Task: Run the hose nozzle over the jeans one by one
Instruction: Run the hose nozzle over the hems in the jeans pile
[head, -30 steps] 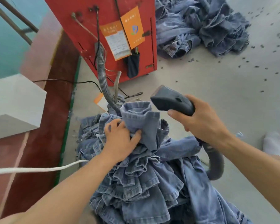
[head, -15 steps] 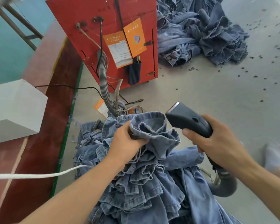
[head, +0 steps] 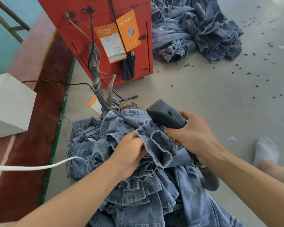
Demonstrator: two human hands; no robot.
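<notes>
A stack of blue jeans (head: 138,190) lies bunched in front of me, hems uppermost. My left hand (head: 129,154) pinches the hem of the top pair (head: 161,145) and holds it up. My right hand (head: 192,135) grips the dark grey hose nozzle (head: 164,114), whose flat mouth points up and away to the left. The nozzle body rests against the raised denim. Its grey ribbed hose (head: 208,181) curls down behind my right wrist.
A red machine cabinet (head: 105,17) with orange tags stands ahead, a ribbed hose (head: 95,71) and cables hanging from it. Another heap of jeans (head: 195,30) lies at the back right. Dark scraps dot the grey floor. A white cord (head: 31,167) crosses left; a socked foot (head: 264,151) is right.
Both hands came lower and closer together. My left hand shifted its hold to the hem edge of the top pair, and the nozzle dropped against the denim.
</notes>
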